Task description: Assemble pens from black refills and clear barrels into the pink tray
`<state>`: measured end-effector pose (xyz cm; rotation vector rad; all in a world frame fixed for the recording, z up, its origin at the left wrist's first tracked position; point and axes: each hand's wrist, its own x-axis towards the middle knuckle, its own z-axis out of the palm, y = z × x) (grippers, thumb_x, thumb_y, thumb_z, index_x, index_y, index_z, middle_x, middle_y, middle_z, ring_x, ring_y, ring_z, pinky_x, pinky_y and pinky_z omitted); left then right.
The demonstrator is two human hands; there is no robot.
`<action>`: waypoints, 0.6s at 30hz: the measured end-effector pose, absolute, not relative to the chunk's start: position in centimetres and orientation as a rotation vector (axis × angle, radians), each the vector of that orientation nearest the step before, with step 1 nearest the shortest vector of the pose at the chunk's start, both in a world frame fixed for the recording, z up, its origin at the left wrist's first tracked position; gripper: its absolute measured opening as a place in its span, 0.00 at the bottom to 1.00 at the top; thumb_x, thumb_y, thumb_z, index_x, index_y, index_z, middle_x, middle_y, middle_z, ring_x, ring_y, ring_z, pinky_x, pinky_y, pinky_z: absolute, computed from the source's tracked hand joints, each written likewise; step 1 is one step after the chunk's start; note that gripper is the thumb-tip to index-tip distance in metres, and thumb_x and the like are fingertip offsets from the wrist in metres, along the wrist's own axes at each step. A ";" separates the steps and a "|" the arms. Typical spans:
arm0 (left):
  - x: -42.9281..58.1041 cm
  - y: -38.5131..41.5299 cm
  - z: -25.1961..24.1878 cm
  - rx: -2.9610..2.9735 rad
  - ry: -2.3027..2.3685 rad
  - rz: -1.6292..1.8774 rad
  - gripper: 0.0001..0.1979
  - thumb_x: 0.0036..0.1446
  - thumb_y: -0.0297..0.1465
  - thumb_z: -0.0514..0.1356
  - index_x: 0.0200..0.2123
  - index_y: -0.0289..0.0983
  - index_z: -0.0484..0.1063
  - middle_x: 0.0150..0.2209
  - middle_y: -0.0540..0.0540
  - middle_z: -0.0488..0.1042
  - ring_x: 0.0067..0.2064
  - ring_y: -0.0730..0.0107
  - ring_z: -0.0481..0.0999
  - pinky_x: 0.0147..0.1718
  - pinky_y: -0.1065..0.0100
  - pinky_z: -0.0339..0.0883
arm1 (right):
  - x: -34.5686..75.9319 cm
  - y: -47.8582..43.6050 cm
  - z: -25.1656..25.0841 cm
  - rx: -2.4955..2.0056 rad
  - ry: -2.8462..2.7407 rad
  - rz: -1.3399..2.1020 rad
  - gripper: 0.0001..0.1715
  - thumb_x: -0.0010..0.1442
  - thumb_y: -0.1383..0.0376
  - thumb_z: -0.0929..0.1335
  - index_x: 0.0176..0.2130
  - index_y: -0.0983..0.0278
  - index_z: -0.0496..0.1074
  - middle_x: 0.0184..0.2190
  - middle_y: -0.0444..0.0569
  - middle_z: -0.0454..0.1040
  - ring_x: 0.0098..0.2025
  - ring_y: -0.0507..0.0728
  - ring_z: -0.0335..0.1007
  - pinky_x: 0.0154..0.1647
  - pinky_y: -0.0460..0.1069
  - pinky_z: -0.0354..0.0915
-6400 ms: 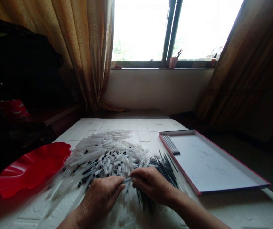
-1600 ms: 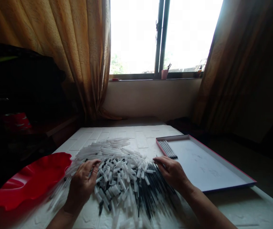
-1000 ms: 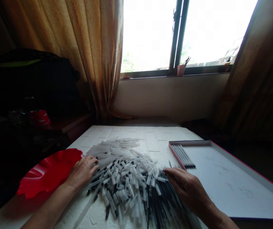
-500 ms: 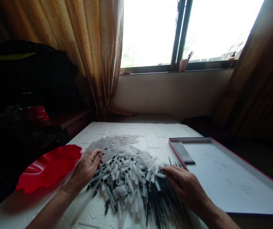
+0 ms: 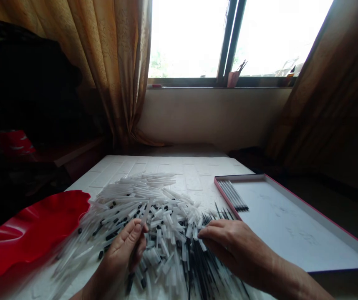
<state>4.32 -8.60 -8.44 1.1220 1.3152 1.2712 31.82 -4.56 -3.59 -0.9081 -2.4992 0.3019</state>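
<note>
My left hand [image 5: 128, 243] is closed, thumb against fingers, on a translucent pen barrel [image 5: 147, 211] that points up and away over the pile. My right hand [image 5: 233, 241] has its fingertips pinched together at the right side of the heap of white pen caps [image 5: 166, 221]; what they hold, if anything, I cannot make out. Dark, thin pen refills [image 5: 202, 260] lie in a bundle just below and left of that hand. More clear pen barrels [image 5: 135, 187], some with black ends, spread behind and to the left of the caps.
A red wavy-edged bowl [image 5: 38, 227] is at the left. On the right lies a shallow white tray [image 5: 279, 225] with a pink rim, holding a row of pens [image 5: 233, 195] at its far left corner. The white table [image 5: 194, 168] reaches back towards a window and curtains.
My left hand has moved right and nearer, and a pen barrel now shows in its fingers. The right hand has shifted slightly left over the caps. The whole view has turned a little right.
</note>
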 end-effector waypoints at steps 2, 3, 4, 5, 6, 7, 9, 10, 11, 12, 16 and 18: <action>4.4 -8.6 -8.2 0.967 1.235 1.263 0.29 0.49 0.60 0.63 0.35 0.39 0.69 0.19 0.57 0.63 0.16 0.80 0.57 0.13 0.79 0.53 | 30.6 -5.0 -4.5 -0.864 -2.504 0.370 0.17 0.70 0.66 0.61 0.37 0.61 0.77 0.28 0.46 0.77 0.28 0.52 0.72 0.29 0.45 0.64; 4.3 -8.5 -8.2 0.909 1.193 1.256 0.29 0.46 0.59 0.66 0.35 0.39 0.70 0.19 0.57 0.64 0.16 0.80 0.58 0.13 0.80 0.54 | 30.2 -5.2 -5.0 -0.849 -2.511 0.390 0.17 0.70 0.66 0.61 0.36 0.62 0.77 0.28 0.47 0.77 0.28 0.52 0.72 0.30 0.45 0.64; 4.3 -8.4 -8.3 0.882 1.156 1.250 0.29 0.45 0.58 0.67 0.34 0.39 0.70 0.19 0.58 0.63 0.15 0.82 0.56 0.12 0.81 0.52 | 29.9 -5.3 -5.5 -0.837 -2.523 0.404 0.17 0.70 0.66 0.61 0.36 0.62 0.77 0.29 0.47 0.77 0.29 0.52 0.72 0.31 0.45 0.64; 4.2 -8.4 -8.5 0.890 1.131 1.239 0.29 0.45 0.58 0.68 0.34 0.38 0.70 0.18 0.59 0.61 0.15 0.83 0.53 0.11 0.82 0.49 | 29.9 -5.4 -5.8 -0.827 -2.540 0.415 0.17 0.70 0.67 0.61 0.35 0.62 0.77 0.29 0.47 0.76 0.29 0.52 0.72 0.31 0.45 0.64; 4.1 -8.4 -8.7 0.916 1.113 1.227 0.29 0.45 0.58 0.67 0.34 0.38 0.71 0.17 0.60 0.59 0.14 0.84 0.50 0.11 0.83 0.46 | 29.9 -5.5 -6.1 -0.817 -2.560 0.425 0.17 0.69 0.67 0.62 0.34 0.61 0.77 0.29 0.47 0.76 0.29 0.52 0.72 0.31 0.45 0.64; 4.0 -8.5 -8.9 0.940 1.108 1.219 0.29 0.46 0.58 0.67 0.34 0.38 0.72 0.17 0.60 0.57 0.15 0.85 0.48 0.11 0.83 0.43 | 30.1 -5.5 -6.2 -0.814 -2.577 0.435 0.16 0.69 0.67 0.62 0.34 0.61 0.77 0.29 0.46 0.76 0.29 0.52 0.73 0.31 0.45 0.63; 4.0 -8.8 -9.3 0.956 1.144 1.214 0.29 0.46 0.58 0.67 0.34 0.38 0.73 0.18 0.60 0.56 0.16 0.85 0.50 0.12 0.84 0.43 | 30.6 -5.6 -6.0 -0.816 -2.599 0.437 0.16 0.68 0.69 0.63 0.34 0.60 0.77 0.30 0.46 0.76 0.29 0.52 0.72 0.30 0.45 0.62; 4.0 -9.1 -9.3 0.949 1.184 1.218 0.28 0.46 0.58 0.67 0.34 0.39 0.73 0.19 0.59 0.58 0.17 0.84 0.52 0.13 0.84 0.46 | 30.8 -5.7 -5.8 -0.813 -2.614 0.426 0.15 0.67 0.69 0.63 0.33 0.60 0.77 0.30 0.46 0.75 0.29 0.51 0.71 0.29 0.44 0.62; 4.0 -9.3 -9.4 0.945 1.227 1.225 0.27 0.46 0.58 0.67 0.35 0.39 0.74 0.21 0.57 0.61 0.19 0.82 0.55 0.15 0.83 0.50 | 30.8 -5.8 -5.7 -0.799 -2.635 0.413 0.15 0.66 0.70 0.63 0.33 0.60 0.76 0.30 0.45 0.75 0.28 0.51 0.70 0.28 0.44 0.61; 4.0 -9.5 -9.4 0.954 1.266 1.233 0.27 0.47 0.57 0.67 0.36 0.40 0.74 0.23 0.56 0.64 0.20 0.81 0.58 0.16 0.82 0.54 | 30.8 -5.9 -5.6 -0.780 -2.661 0.395 0.14 0.66 0.70 0.64 0.32 0.60 0.76 0.31 0.45 0.75 0.28 0.50 0.69 0.27 0.44 0.60; 3.9 -9.8 -9.3 1.253 1.321 1.193 0.23 0.55 0.55 0.62 0.39 0.42 0.75 0.28 0.51 0.73 0.26 0.72 0.69 0.24 0.74 0.66 | 29.9 -6.4 -6.6 -0.591 -2.791 0.233 0.09 0.64 0.63 0.71 0.30 0.59 0.73 0.32 0.41 0.73 0.27 0.50 0.67 0.23 0.46 0.56; 3.7 -9.6 -9.2 1.493 1.316 1.144 0.22 0.60 0.54 0.58 0.38 0.41 0.76 0.27 0.50 0.74 0.28 0.69 0.71 0.26 0.73 0.67 | 29.4 -6.5 -7.7 -0.515 -2.818 0.079 0.12 0.63 0.58 0.72 0.30 0.58 0.72 0.31 0.41 0.72 0.26 0.51 0.64 0.20 0.48 0.51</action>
